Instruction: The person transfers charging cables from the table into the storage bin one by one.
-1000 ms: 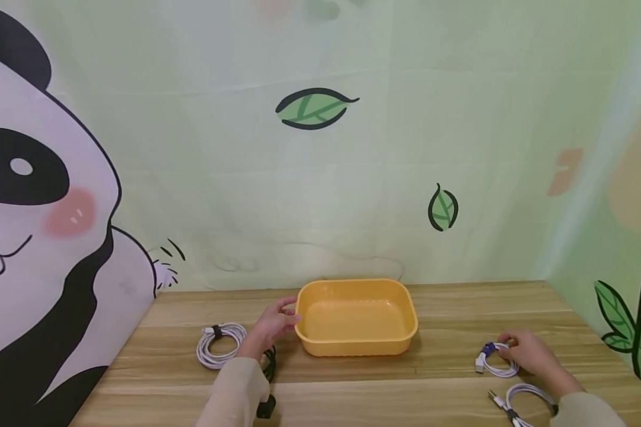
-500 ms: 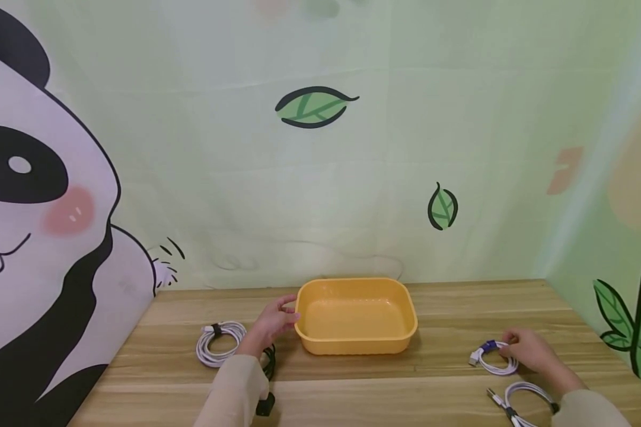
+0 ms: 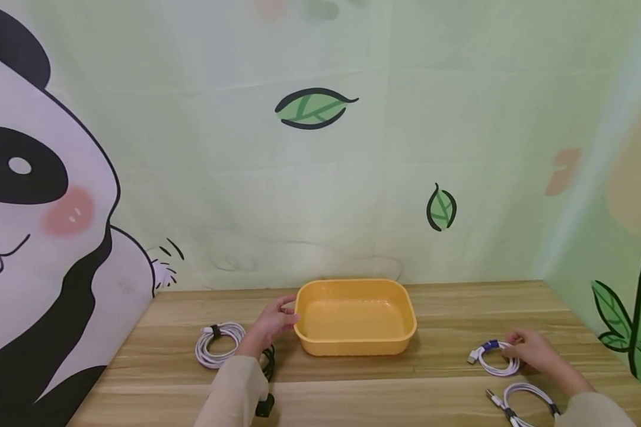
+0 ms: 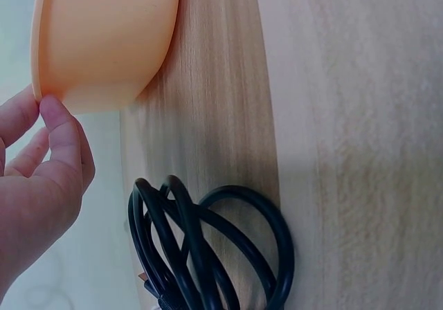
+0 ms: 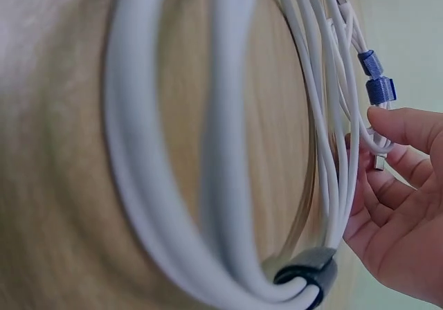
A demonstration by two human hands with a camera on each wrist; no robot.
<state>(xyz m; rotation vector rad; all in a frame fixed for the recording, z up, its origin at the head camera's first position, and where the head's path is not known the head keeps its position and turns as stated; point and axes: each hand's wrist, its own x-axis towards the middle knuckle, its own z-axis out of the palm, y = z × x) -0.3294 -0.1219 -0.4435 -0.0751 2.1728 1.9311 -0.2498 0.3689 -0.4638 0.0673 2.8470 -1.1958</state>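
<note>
My left hand (image 3: 272,325) holds the left rim of a yellow plastic basin (image 3: 355,347). In the left wrist view, thumb and fingers of the left hand (image 4: 45,178) pinch the basin's edge (image 4: 104,47). At the right, my right hand (image 3: 535,352) grips a small coiled white USB cable (image 3: 504,373) with a blue strap (image 3: 490,344). The right wrist view shows the right hand's (image 5: 408,220) thumb against that coil, just below its blue strap (image 5: 380,88); a metal plug hangs by the fingers. The basin's visible inside is bare.
Another white cable coil (image 3: 528,386) with dark ties lies nearer, by the right sleeve. To the left are a larger white cable coil (image 3: 205,357) and a black cable (image 3: 269,362) with a black block (image 3: 265,405), partly behind the left forearm. A printed cloth wall (image 3: 352,178) rises behind the wooden table (image 3: 448,391).
The small white cable has turned slightly in my right hand, its USB plug swinging left and a little upward. My left hand and the basin stay put.
</note>
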